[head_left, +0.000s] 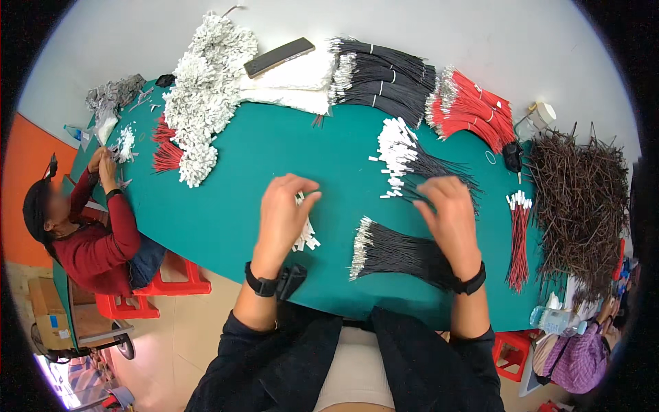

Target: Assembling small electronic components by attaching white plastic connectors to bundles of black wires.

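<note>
My left hand (280, 214) hovers over a small pile of white plastic connector housings (306, 237) on the green table. Its thumb and forefinger are bent toward each other with a gap between them, and nothing shows in it. My right hand (449, 209) is held with thumb and fingertips apart, beside a fan of black wires with white connectors (398, 147). Some wire ends pass close to its fingertips. Below, a bundle of black wires with bare metal terminals (395, 250) lies partly under my right wrist.
Along the back lie black wire bundles (391, 75), red wire bundles (473, 113), a phone (279, 57) and a heap of white-connector wires (209, 82). To the right are red wires with white connectors (519, 240) and a brown wire heap (580, 199). A person (89, 226) works at left.
</note>
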A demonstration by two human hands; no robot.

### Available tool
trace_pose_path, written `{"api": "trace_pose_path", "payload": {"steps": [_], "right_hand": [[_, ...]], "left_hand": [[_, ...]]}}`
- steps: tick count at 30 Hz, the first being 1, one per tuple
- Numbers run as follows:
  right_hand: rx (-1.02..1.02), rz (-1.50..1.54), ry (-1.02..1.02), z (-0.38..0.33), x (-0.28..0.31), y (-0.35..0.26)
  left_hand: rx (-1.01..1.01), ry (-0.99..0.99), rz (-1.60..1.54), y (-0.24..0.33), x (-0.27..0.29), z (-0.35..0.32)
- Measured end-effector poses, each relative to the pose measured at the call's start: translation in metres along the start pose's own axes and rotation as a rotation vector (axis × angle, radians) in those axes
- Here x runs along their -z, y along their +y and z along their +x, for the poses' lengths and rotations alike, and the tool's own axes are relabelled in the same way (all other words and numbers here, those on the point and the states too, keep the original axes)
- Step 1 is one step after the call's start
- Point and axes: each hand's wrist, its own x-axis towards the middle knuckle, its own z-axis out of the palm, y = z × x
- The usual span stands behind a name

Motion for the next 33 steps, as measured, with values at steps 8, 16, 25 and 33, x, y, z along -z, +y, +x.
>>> {"api": "trace_pose_path", "payload": {"steps": [8,16,25,33], "right_hand": [[-0.128,0.357,-0.498,-0.039,-0.016,-0.029],[-0.182,0.370,-0.452,-0.044,-0.019,-0.032],[-0.451,0.758,-0.352,-0.045,-0.006,-0.037],[-0.486,0.769,-0.180,-0.031,0.019,-0.054]], "left_hand": [[-0.058,-0.053,0.557,-0.039,0.002,0.015],[-0.036,-0.056,0.454,-0.036,-0.001,0.018],[0.311,-0.249,-0.983,0.010,-0.018,-0.008],[0.242,-0.177,-0.906,0.040,-0.030,-0.020]]}}
